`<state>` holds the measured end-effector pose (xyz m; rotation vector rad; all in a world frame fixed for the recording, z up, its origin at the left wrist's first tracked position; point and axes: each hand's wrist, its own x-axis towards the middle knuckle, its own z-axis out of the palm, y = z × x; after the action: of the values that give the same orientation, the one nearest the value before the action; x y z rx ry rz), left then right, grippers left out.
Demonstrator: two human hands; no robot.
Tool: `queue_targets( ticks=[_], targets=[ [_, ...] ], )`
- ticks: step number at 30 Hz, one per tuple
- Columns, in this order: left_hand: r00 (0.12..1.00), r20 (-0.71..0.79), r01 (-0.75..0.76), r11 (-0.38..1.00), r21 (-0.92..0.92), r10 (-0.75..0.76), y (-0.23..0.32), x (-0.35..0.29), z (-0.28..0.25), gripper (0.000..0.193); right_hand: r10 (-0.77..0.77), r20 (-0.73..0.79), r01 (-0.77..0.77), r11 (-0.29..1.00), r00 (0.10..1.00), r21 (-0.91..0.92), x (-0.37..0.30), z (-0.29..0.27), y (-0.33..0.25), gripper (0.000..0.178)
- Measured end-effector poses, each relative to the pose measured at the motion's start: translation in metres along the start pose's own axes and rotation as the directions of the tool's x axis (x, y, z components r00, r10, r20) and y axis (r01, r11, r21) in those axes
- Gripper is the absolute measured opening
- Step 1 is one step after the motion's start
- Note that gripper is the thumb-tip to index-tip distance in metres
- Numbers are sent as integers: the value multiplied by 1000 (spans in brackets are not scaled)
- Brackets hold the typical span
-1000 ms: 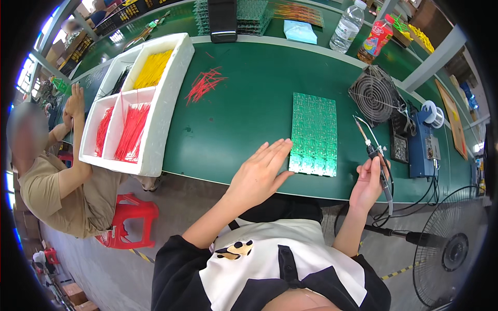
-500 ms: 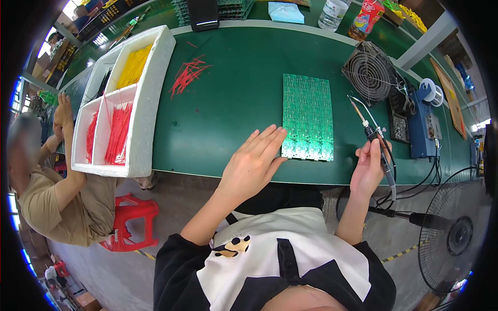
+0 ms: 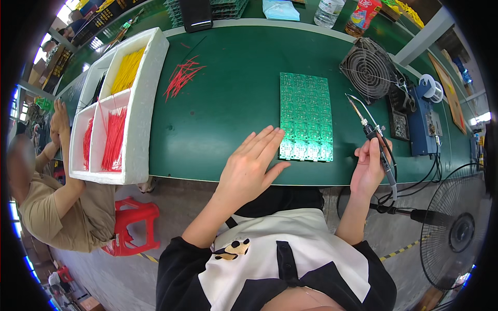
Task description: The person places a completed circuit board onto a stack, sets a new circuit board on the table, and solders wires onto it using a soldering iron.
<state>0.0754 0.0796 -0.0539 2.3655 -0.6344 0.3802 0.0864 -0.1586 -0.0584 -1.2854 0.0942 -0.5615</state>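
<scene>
A green panel of small circuit boards (image 3: 306, 116) lies flat on the green work table, a little right of the middle. My left hand (image 3: 248, 168) is at the panel's lower left, palm down with fingers stretched out. Its fingertips meet the panel's left edge, and the thumb tip is just below the bottom edge. In my right hand (image 3: 369, 166) is a soldering iron (image 3: 371, 132) with a thin curved metal tube beside its tip. The iron points up and left, right of the panel and apart from it.
A white foam box (image 3: 141, 103) with red, yellow and black wires stands at left. Loose red wires (image 3: 182, 78) lie beside it. A small fan (image 3: 367, 70), a blue box-shaped unit (image 3: 423, 124) and a solder spool (image 3: 430, 88) stand at right. Another person (image 3: 67, 207) sits at far left.
My left thumb has moved down off the panel's lower left corner and spread slightly. The whole view has shifted a little. My right hand and the soldering iron stay in place.
</scene>
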Motion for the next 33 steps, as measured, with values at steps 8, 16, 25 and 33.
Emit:
queue_targets(
  ticks=[8, 16, 25, 33],
  targets=[
    [997, -68, 65, 901, 429, -39, -38, 25, -60, 40, 11, -44, -7, 997, 999, 80, 0, 2, -3, 15],
    [993, -61, -68, 917, 393, 100, 5, 57, -48, 46, 4, -80, 9, 987, 997, 158, 0, -1, -5, 13],
    [925, 335, -268, 934, 237, 180, 8, 26, -8, 60, 24, -52, -15, 986, 998, 167, 0, -3, -6, 17],
    [996, 85, -20, 889, 457, -21, -27, 9, -69, 31, -5, -81, 20, 982, 997, 188, 1, -4, -6, 17]
  ],
)
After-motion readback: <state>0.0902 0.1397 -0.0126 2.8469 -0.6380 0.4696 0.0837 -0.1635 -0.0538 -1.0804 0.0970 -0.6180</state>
